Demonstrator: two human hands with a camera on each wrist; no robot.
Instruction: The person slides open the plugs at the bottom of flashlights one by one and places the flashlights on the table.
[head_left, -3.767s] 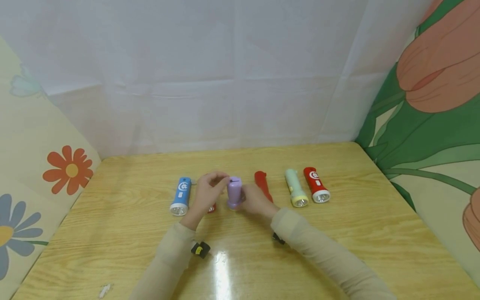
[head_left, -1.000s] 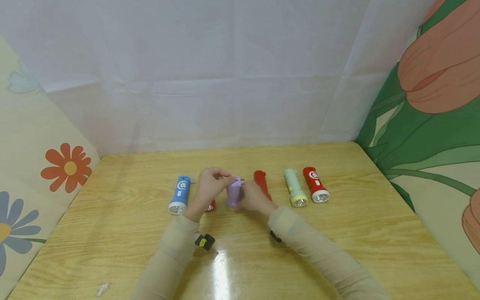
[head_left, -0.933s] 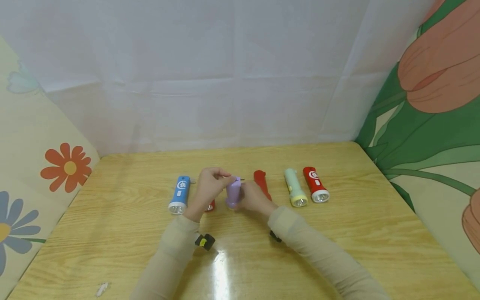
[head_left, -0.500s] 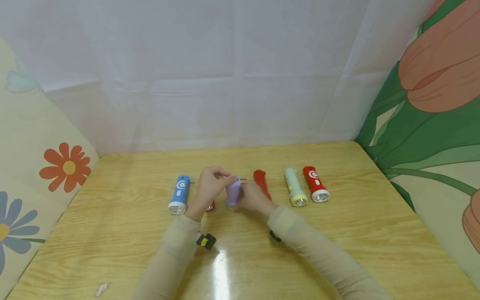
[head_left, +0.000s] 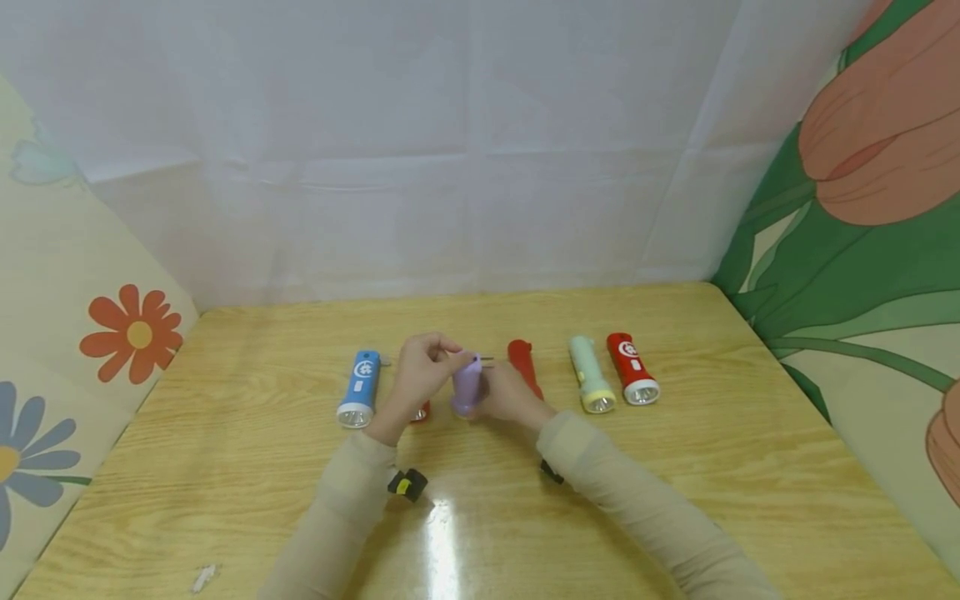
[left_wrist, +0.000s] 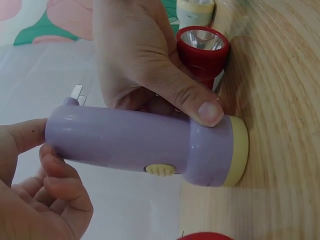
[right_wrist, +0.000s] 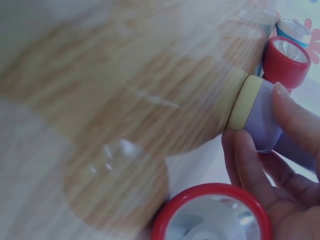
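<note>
A purple flashlight (head_left: 467, 387) with a yellow rim stands head-down on the table, its tail end up. Two metal plug prongs (left_wrist: 76, 91) stick out sideways from the tail, on the right in the head view. My right hand (head_left: 510, 396) grips the flashlight low around its head, the thumb (left_wrist: 207, 112) lying along the side. At the tail end, my left hand (head_left: 422, 375) holds on with thumb and index finger, its other fingers curled in. A ribbed yellow switch (left_wrist: 160, 170) shows on the body in the left wrist view.
On the wooden table (head_left: 315, 517), a blue flashlight (head_left: 358, 392) and a mostly hidden red one (head_left: 422, 412) lie to the left. Rightward lie a red flashlight (head_left: 522, 360) partly behind my right hand, a pale green one (head_left: 589, 375), and a red-and-white one (head_left: 632, 367). A white cloth hangs behind.
No prongs stuck out at first; one showed about a second ago, and now both stick out to the right. My left hand has shifted slightly right over the tail end; the right keeps its grip.
</note>
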